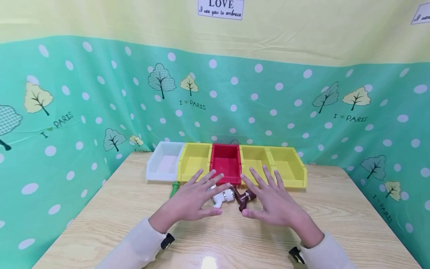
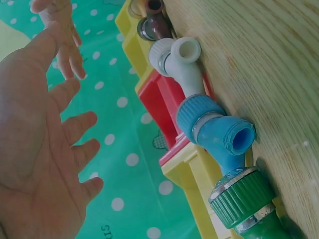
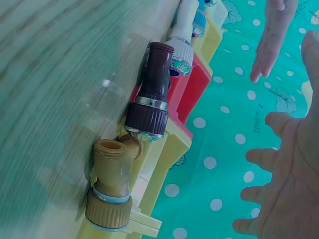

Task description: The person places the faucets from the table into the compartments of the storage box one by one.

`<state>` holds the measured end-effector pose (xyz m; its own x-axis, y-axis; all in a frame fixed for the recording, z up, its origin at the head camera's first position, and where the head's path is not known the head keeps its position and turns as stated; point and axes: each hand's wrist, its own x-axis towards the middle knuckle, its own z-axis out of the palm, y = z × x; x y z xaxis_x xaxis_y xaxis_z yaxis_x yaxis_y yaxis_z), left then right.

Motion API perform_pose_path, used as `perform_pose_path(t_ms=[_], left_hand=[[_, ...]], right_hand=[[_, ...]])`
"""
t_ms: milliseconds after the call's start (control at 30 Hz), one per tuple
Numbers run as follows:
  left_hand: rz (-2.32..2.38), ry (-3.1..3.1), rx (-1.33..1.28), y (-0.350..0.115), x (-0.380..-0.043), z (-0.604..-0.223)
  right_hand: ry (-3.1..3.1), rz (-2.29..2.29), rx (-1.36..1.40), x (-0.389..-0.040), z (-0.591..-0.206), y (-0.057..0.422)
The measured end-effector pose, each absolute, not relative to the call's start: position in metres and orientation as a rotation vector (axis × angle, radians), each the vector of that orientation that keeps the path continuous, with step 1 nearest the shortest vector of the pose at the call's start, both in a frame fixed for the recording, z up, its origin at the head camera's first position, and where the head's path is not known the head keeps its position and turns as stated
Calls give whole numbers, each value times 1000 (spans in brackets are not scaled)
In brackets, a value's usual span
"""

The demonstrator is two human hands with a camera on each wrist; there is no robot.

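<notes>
My left hand (image 1: 188, 201) is held palm down over the table with its fingers spread, holding nothing. Beside it, my right hand (image 1: 277, 203) has the same spread pose, also bare. A row of plastic taps lies under and in front of both hands. The white tap (image 1: 219, 198) and dark brown tap (image 1: 242, 198) show between the hands, while part of the green tap (image 1: 174, 188) peeks out left of my left hand. A blue tap (image 2: 214, 137) appears between green and white in the left wrist view. In the right wrist view, a tan tap (image 3: 112, 172) lies near the dark brown one.
Behind the taps stands a row of open bins: a white bin (image 1: 162, 175), a yellow bin (image 1: 188, 175), a red bin (image 1: 225, 164) and two more yellow bins (image 1: 291, 183). A green patterned cloth (image 1: 228, 89) hangs around the wooden table (image 1: 235, 243).
</notes>
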<state>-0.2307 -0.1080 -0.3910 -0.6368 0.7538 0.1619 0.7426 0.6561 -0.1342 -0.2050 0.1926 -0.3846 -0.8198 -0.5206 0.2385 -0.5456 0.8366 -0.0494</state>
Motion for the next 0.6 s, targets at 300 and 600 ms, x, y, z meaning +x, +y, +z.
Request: perform_pose_path(t_ms=[300, 600], left_hand=[[82, -2672, -1206, -111, -231, -391], [8, -2644, -1107, -125, -246, -390]], right_hand=[[-2819, 147, 820, -205, -385, 191], [-2821, 175, 858, -209, -385, 197]])
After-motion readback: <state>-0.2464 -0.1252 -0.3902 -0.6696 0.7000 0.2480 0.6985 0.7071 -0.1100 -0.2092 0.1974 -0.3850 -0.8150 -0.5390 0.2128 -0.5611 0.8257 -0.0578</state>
